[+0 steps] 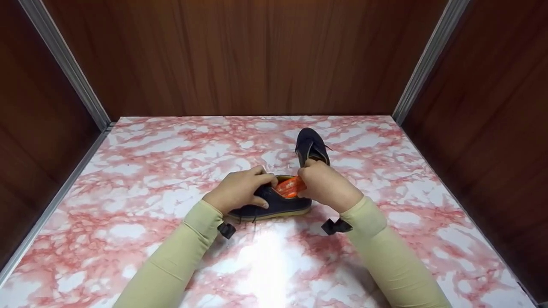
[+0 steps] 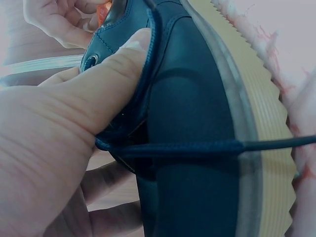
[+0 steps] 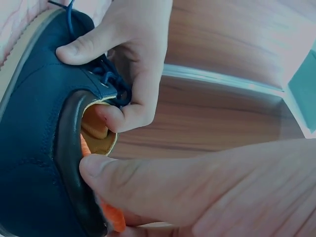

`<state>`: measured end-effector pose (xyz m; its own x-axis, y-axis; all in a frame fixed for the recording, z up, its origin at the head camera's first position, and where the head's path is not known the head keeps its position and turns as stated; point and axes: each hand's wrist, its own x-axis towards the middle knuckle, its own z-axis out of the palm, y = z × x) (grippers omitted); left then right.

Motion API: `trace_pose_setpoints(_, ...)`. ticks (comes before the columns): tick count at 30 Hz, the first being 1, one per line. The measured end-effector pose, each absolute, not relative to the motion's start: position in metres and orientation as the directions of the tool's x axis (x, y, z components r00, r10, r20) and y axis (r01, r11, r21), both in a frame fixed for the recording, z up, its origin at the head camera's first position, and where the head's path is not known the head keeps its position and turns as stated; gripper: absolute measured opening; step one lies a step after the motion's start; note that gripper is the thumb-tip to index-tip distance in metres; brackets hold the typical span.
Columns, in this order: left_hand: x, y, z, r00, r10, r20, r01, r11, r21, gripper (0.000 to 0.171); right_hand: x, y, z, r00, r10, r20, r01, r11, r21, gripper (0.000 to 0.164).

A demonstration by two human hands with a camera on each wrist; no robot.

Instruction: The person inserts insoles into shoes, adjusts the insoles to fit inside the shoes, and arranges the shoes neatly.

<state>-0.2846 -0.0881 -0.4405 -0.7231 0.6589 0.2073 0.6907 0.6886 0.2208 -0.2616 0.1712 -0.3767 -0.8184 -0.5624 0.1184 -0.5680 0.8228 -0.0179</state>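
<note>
A dark navy lace-up shoe (image 1: 284, 207) with a ribbed tan sole lies in front of me, toe to the left. My left hand (image 1: 241, 188) grips it by the lace area. Its thumb presses on the outer side, while a finger hooks into the opening, as the right wrist view shows. At the heel end, my right hand (image 1: 329, 185) pinches a flat orange piece (image 1: 288, 187) with pale markings. Part of that piece sits inside the shoe opening; its far end is hidden. A loose lace (image 2: 197, 149) hangs across the shoe's side in the left wrist view.
A matching navy shoe (image 1: 309, 140) stands just behind my right hand, toe pointing away. Both are on a red-and-white marbled tabletop (image 1: 180, 158). Brown wood-grain panels (image 1: 239, 60) with metal edge strips (image 1: 68, 60) enclose the back and sides.
</note>
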Motion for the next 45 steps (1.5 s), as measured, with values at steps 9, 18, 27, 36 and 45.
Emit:
trace_pose_setpoints(9,-0.2847,-0.087,-0.4398,-0.729,0.658,0.19,0.684,0.693,0.227,0.057,-0.2636,0.1672,-0.3786,-0.791,-0.601,0.117,-0.61,0.79,-0.062,0.026)
trace_pose_setpoints(18,-0.2852,-0.0873,-0.4403,-0.731,0.655,0.194,0.683,0.695,0.225,0.058,-0.2631,0.1633,-0.3806,-0.781,-0.614,0.116,-0.621,0.782,-0.039,0.021)
trace_pose_setpoints(27,-0.2863,-0.0871,-0.4422,-0.729,0.655,0.201,0.685,0.695,0.218,0.058,-0.2625,0.1667,-0.3784,-0.776,-0.617,0.131,-0.627,0.778,-0.046,0.023)
trace_pose_setpoints(36,-0.2854,-0.0879,-0.4412,-0.719,0.662,0.212,0.695,0.683,0.225,0.058,-0.2603,0.1668,-0.3776,-0.786,-0.602,0.139,-0.611,0.791,-0.028,0.019)
trace_pose_setpoints(45,-0.2852,-0.088,-0.4404,-0.725,0.66,0.198,0.689,0.687,0.229,0.058,-0.26,0.1643,-0.3788,-0.798,-0.593,0.109,-0.597,0.802,-0.011,0.021)
